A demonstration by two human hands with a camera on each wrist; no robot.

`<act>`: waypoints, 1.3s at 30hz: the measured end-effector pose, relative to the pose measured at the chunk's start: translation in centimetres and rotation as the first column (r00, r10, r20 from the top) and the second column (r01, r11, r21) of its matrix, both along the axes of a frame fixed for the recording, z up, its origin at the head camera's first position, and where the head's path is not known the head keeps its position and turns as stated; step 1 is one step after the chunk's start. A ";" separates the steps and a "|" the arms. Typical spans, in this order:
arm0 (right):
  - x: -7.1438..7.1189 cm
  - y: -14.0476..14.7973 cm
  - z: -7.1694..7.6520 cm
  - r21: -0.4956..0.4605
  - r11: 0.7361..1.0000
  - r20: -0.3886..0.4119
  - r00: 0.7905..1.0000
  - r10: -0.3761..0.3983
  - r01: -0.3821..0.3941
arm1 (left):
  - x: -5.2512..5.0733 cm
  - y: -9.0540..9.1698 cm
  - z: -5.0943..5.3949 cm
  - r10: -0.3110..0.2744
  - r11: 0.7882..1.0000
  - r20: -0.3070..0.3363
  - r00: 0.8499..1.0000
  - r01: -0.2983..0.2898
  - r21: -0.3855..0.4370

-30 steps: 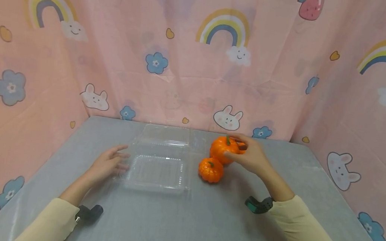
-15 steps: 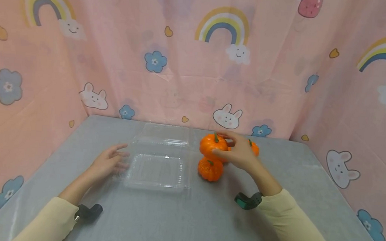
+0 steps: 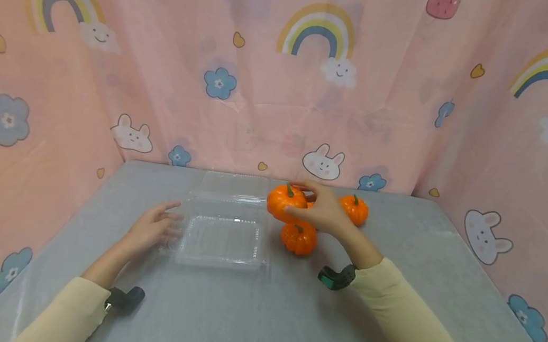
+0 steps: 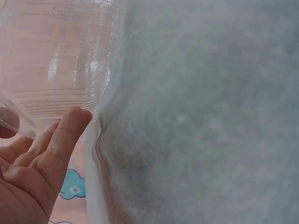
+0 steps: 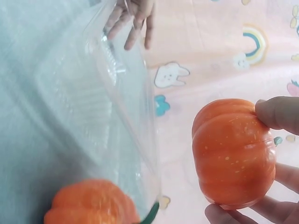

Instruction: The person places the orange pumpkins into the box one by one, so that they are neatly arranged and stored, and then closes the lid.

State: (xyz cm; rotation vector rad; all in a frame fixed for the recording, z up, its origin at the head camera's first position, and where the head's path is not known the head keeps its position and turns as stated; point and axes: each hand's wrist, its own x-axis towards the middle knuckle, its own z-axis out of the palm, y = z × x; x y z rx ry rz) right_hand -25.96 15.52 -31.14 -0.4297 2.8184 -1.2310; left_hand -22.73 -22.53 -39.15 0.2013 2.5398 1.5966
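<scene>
My right hand (image 3: pixel 321 209) grips an orange pumpkin (image 3: pixel 285 202) with a green stem, thumb on one side and fingers on the other. In the right wrist view that pumpkin (image 5: pixel 233 154) is raised off the table. A smaller pumpkin (image 3: pixel 298 239) sits just below it in the head view. Another pumpkin (image 3: pixel 354 210) stands behind my right wrist, and more orange shows through the gap of the hand. My left hand (image 3: pixel 150 228) is at the left rim of a clear plastic clamshell box (image 3: pixel 220 263), fingers extended. In the left wrist view the fingers (image 4: pixel 58 149) lie along its wall.
The box's clear lid (image 3: pixel 235 185) is folded back toward the rear curtain (image 3: pixel 254 111). Pink printed curtains enclose the grey table (image 3: pixel 244 317) at the back and both sides.
My right hand has carried the pumpkin leftward toward the box, uncovering the pumpkin at the right. My left hand and the box have stayed in place.
</scene>
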 end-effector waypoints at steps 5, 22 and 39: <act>-0.5 -1.5 0.0 -0.010 0.999 -0.014 0.999 0.035 -0.035 | -0.1 0.0 0.1 0.007 1.000 0.007 1.000 -0.007 0.005; -0.1 -6.5 -0.6 -0.020 0.991 -0.057 0.990 0.129 -0.131 | -0.1 0.2 0.1 -0.001 1.000 -0.006 1.000 0.001 0.019; 0.3 -10.6 -1.9 -0.095 0.966 -0.024 0.971 0.239 -0.240 | -0.2 0.1 -0.2 0.011 0.999 0.020 1.000 -0.012 0.030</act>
